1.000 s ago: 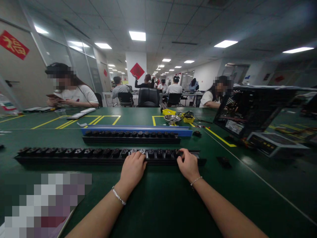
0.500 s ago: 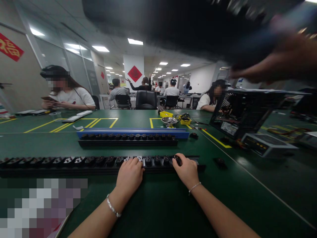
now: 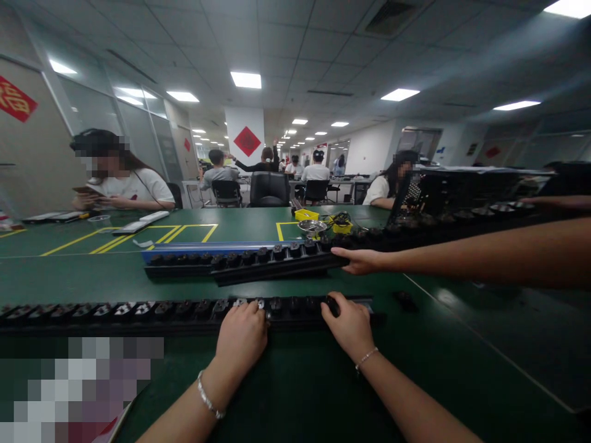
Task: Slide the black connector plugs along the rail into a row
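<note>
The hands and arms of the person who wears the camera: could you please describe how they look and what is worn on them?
The left hand is without a glove, with a broader silvery bracelet at its wrist. The right hand, also gloveless, has a thinner silvery bracelet. No sleeve shows on either forearm.

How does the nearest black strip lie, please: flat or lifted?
Flat: the black strip rests along the green table, left hand and right hand on it; its left end is unseen.

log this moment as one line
left hand: on near black strip | right hand: around black module near its right end | other person's hand: holding another strip
</note>
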Demonstrator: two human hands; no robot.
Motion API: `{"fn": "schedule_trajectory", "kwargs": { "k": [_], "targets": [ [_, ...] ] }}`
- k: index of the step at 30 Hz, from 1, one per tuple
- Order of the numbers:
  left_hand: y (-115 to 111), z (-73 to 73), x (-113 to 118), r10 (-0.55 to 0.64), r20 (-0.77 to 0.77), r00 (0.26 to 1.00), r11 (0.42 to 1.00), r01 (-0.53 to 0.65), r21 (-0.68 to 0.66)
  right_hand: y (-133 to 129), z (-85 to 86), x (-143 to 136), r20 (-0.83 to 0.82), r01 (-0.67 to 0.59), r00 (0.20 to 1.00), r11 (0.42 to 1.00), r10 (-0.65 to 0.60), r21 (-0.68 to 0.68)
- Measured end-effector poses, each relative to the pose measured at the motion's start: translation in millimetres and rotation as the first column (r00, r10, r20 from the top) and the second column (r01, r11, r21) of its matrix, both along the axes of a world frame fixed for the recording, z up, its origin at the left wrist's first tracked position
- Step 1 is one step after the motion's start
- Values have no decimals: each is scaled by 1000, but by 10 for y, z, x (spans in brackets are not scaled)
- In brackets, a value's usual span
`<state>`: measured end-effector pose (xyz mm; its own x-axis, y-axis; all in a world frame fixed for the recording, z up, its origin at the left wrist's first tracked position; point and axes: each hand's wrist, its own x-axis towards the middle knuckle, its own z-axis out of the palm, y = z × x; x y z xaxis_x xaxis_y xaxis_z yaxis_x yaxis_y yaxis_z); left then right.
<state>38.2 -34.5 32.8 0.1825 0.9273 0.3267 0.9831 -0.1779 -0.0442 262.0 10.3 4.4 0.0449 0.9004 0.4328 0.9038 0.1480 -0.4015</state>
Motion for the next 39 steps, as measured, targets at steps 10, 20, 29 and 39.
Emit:
{"fn": "schedule_trajectory", "kwargs": {
  "k": [10, 20, 29, 39],
  "targets": [
    [2, 11, 16, -2, 27, 1000, 1000, 2, -14, 20, -84, -11, 28, 14, 999, 995, -17, 98],
    [6, 6, 27, 0, 51, 999, 1000, 0, -10, 57, -94, 7, 12, 28, 1000, 997, -29, 76],
    [36, -12, 24, 15, 50, 999, 1000, -16, 11, 108, -98, 19, -6, 14, 1000, 996, -14, 90],
    [51, -25, 18, 9, 43, 999, 998, -12, 67, 144, -88, 38, 68, 41, 996, 988, -51, 149]
  ]
}}
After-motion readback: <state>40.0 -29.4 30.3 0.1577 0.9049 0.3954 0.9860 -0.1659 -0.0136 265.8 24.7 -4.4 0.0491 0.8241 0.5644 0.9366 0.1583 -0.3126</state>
